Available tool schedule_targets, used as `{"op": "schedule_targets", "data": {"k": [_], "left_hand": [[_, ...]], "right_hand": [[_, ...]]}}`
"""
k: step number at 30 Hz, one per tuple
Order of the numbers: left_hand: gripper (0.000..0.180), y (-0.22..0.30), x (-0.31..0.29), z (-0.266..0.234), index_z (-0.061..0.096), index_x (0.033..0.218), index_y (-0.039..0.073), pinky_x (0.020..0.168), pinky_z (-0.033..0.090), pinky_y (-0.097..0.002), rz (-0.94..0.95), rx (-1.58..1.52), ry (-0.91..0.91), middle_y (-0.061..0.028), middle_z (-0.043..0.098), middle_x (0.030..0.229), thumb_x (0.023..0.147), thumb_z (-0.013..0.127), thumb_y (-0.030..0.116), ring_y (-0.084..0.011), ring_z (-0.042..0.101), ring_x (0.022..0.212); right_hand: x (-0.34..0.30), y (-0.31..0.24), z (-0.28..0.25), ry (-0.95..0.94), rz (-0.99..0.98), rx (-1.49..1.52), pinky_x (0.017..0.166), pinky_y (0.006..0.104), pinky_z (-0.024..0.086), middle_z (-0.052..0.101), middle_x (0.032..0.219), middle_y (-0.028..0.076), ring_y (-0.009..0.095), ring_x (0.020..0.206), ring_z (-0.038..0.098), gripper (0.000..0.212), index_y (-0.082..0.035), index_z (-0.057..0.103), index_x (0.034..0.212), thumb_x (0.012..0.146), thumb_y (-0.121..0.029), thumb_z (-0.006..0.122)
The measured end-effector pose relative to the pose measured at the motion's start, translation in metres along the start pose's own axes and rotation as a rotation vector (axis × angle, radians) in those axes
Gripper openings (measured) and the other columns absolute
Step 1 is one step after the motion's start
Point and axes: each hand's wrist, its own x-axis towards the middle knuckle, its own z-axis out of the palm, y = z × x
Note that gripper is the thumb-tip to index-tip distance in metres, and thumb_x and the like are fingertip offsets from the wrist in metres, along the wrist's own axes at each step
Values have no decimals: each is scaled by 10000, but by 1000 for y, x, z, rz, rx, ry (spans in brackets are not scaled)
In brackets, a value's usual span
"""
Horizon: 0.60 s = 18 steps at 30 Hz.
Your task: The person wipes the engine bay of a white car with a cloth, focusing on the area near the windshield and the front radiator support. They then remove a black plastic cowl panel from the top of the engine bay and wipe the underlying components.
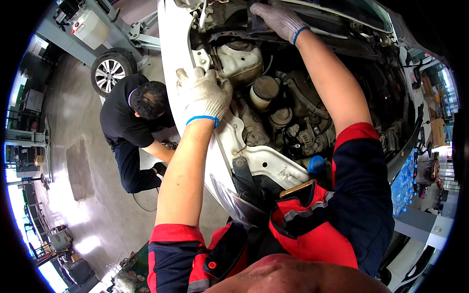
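Observation:
My left hand (204,95), in a white knitted glove with a blue cuff, leans on the white front fender (222,141) of a car, its fingers spread. Stretched far across the engine bay, my right hand (281,20) wears a matching, dirtier glove. Its fingers reach out over dark parts near the base of the windshield, and what lies beneath them is partly hidden. Between my arms are a dusty strut tower (239,61), a round reservoir with a dark cap (265,92), hoses and a blue cap (316,165).
At left a person in dark clothes (132,117) crouches close beside the car. Behind them a wheel (113,71) lies near a grey lift post (73,41) carrying a white tank (90,29). Wrapped water bottles (404,183) stand at right, past the car's front edge.

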Motion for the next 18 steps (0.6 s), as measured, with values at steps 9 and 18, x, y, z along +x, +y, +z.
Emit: {"op": "schedule_targets", "data": {"k": [9,18], "left_hand": [[503,0,-1,0,735,1180,82,1115,407,-532,6,-18,-9,-164,651,1277,919,623,496,-497,441,1321],[477,-1,1,3,749,1131,74,1091,423,-529,20,-52,20,-170,665,1237,910,624,478,-493,456,1298]], "right_hand": [[32,23,34,-79,107,680,738,370,528,732,901,64,184,802,669,316,-42,741,1042,887,-297,636],[48,8,41,10,-78,86,857,385,528,718,1041,156,252,964,670,514,41,671,1163,962,-430,622]]}}
